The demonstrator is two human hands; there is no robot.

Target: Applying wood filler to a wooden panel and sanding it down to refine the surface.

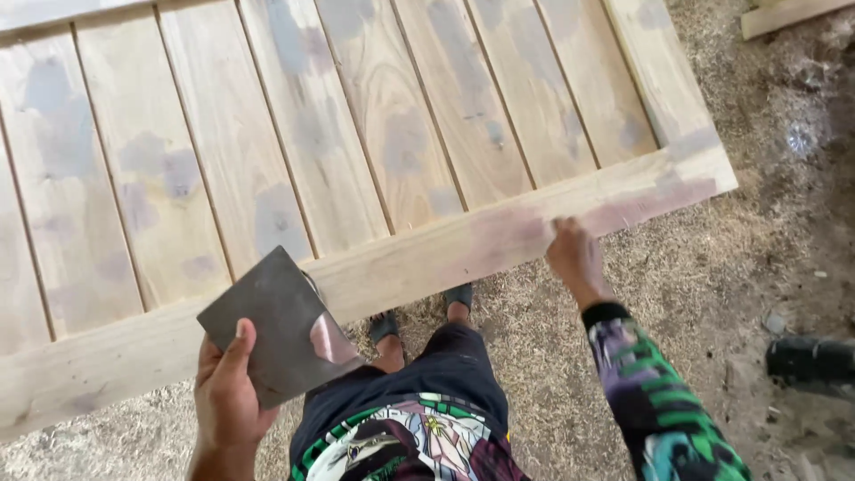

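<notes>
- Sawdust floor (570,374) under one slatted wooden panel (356,160).
- left hand (227,392) raised, gripping one grey flat board (280,325) (pinkish smear on it).
- right hand (574,258) reaches out, fingers pressing the panel's frame, holding nothing.

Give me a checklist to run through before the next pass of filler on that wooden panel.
1. Flat plate held firmly in left hand: ok, thumb over its lower edge.
2. Filler on the plate: ok, a pinkish dab at its right corner.
3. Right hand on the work: ok, pressed on the bottom rail beside a pinkish smear.
4. Small tool under that hand: cannot tell.
5. Feet out from under the panel: not ok, toes at its edge.
6. Patches on the slats dry: cannot tell.
</notes>
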